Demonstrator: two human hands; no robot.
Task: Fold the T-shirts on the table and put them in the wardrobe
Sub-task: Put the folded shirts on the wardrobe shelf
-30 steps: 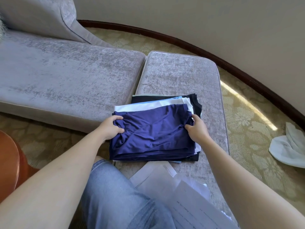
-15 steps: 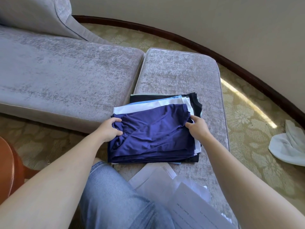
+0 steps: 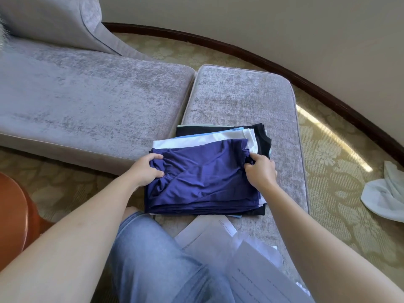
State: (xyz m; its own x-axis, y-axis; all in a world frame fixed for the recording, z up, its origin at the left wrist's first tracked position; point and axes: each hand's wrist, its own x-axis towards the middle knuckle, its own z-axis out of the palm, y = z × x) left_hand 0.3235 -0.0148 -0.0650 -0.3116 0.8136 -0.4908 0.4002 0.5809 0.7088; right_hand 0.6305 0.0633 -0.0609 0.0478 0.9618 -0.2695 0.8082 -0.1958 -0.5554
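Note:
A folded navy T-shirt [image 3: 205, 178] lies on top of a stack of folded shirts on a grey cushion [image 3: 240, 99]. Under it show a white shirt [image 3: 203, 138], a light blue edge and a black shirt [image 3: 260, 136]. My left hand [image 3: 144, 171] grips the navy shirt's left edge, thumb on top and fingers curled into the cloth. At the right edge, my right hand [image 3: 260, 171] pinches a bunch of the navy fabric. The stack's underside is hidden.
Printed papers [image 3: 240, 259] lie on the cushion just in front of the stack, beside my knee in jeans [image 3: 157, 259]. A larger grey sofa seat [image 3: 76, 95] lies to the left. A white cloth [image 3: 384, 197] sits on the patterned carpet at right. A brown rounded object [image 3: 15, 215] is at left.
Both hands have closed tighter on the navy shirt's side edges, and the cloth bunches more at the right corner. The stack has stayed in place.

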